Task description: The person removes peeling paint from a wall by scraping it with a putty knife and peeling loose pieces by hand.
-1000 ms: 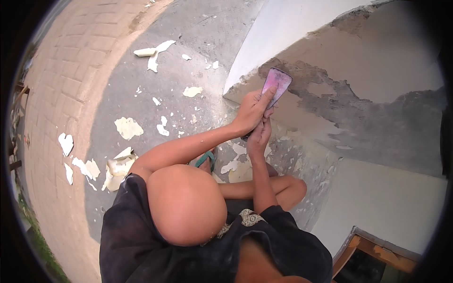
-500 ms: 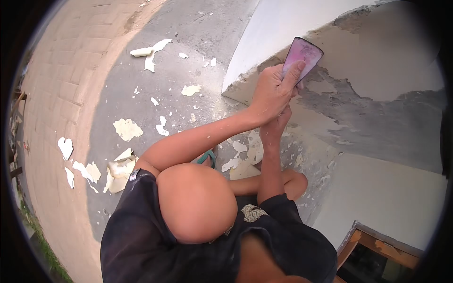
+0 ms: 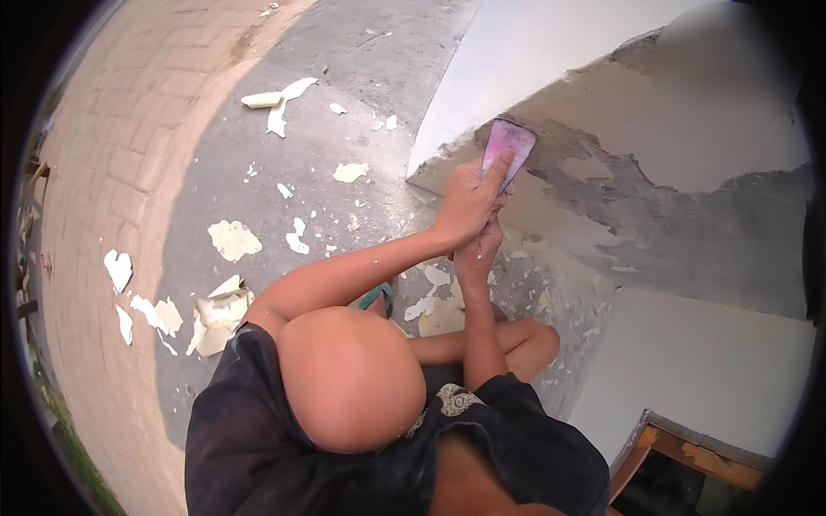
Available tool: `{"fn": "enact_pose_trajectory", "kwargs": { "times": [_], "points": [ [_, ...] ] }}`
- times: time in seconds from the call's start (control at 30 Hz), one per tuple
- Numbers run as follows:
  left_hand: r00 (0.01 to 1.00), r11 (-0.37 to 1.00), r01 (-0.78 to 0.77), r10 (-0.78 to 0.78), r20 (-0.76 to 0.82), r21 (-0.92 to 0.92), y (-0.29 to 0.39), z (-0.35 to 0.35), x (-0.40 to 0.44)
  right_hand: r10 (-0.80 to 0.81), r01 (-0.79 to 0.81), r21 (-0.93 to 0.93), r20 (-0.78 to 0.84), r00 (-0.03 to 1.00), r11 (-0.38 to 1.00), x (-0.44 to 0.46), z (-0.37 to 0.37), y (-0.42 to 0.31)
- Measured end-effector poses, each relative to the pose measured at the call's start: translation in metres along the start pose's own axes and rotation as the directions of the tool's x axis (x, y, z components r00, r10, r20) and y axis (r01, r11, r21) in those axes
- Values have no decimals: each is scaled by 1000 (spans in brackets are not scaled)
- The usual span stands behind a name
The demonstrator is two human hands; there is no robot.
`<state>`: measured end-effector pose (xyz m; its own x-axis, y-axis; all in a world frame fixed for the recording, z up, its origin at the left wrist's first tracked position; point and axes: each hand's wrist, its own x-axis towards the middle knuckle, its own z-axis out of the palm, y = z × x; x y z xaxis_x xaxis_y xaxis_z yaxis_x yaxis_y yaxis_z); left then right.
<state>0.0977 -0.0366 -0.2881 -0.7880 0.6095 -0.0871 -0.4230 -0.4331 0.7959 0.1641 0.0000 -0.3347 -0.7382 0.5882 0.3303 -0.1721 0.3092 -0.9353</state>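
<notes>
A scraper (image 3: 509, 144) with a flat, pink-smeared, dark-edged blade is raised against the lower edge of the white wall (image 3: 551, 39). My left hand (image 3: 467, 202) is closed around it, thumb pressed along the blade. Just below, my right hand (image 3: 478, 251) is closed too, at the lower end of the tool; its grip is partly hidden behind the left hand. Beside the blade runs a rough patch of peeled plaster (image 3: 585, 138), with bare grey showing where the paint has come off.
Paint flakes (image 3: 234, 241) lie scattered over the grey concrete floor (image 3: 258, 172). A larger curled piece (image 3: 219, 318) rests near my left elbow. Brick paving (image 3: 129, 129) stretches along the left. At lower right is a wooden frame (image 3: 705, 456) in the wall.
Both hands have drawn the scraper down and to the left along the wall's edge, closer to my body. The grip looks the same.
</notes>
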Motion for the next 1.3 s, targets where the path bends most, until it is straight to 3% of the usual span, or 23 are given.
{"fn": "enact_pose_trajectory", "kwargs": {
  "times": [0.03, 0.1, 0.13, 0.17, 0.23, 0.3, 0.33, 0.37, 0.47, 0.9, 1.0, 1.3],
  "points": [
    [995, 995, -98, 98, 23, 2, 9, 5, 5, -134, 133, -35, -54, 989, 991, 4, 2, -2],
    [956, 959, -284, 284, 77, -8, 36, 19, 19, -136, 137, -35, 9, 991, 990, 25, -1, -10],
    [976, 978, -210, 210, 64, -8, 33, 20, 10, -157, 158, -25, 45, 987, 987, 33, -2, -15],
    [984, 986, -169, 169, 57, -2, 33, 19, 6, -6, 7, -12, 45, 999, 1000, 21, -3, -26],
    [998, 999, -50, 50, 26, -18, 16, 9, 1, 138, -141, 43, 69, 988, 989, -1, -6, -10],
    [999, 999, -30, 30, 18, -12, 7, 1, -1, 246, -250, 86, 57, 968, 964, -12, -3, -7],
    [1000, 1000, -8, 8, 12, -9, 2, -2, -2, 224, -228, 65, 70, 972, 971, -11, -4, -7],
    [996, 996, -89, 89, 8, -10, 0, -1, -1, 213, -217, 39, 81, 974, 975, -12, -6, -7],
    [999, 1000, -6, 7, 32, -31, 2, -1, -2, 181, -183, 31, 60, 982, 983, -6, -3, -8],
    [999, 999, -16, 14, 28, 45, 2, -6, 8, 157, -157, 30, 11, 988, 987, -7, 3, -4],
    [1000, 999, -21, 20, 21, 51, 5, -6, 10, -15, 11, -108, -29, 999, 994, -6, 6, 11],
    [998, 990, -64, 61, 22, 124, 15, -5, 11, -40, 32, -82, -96, 995, 996, -5, 17, 7]
  ]
}}
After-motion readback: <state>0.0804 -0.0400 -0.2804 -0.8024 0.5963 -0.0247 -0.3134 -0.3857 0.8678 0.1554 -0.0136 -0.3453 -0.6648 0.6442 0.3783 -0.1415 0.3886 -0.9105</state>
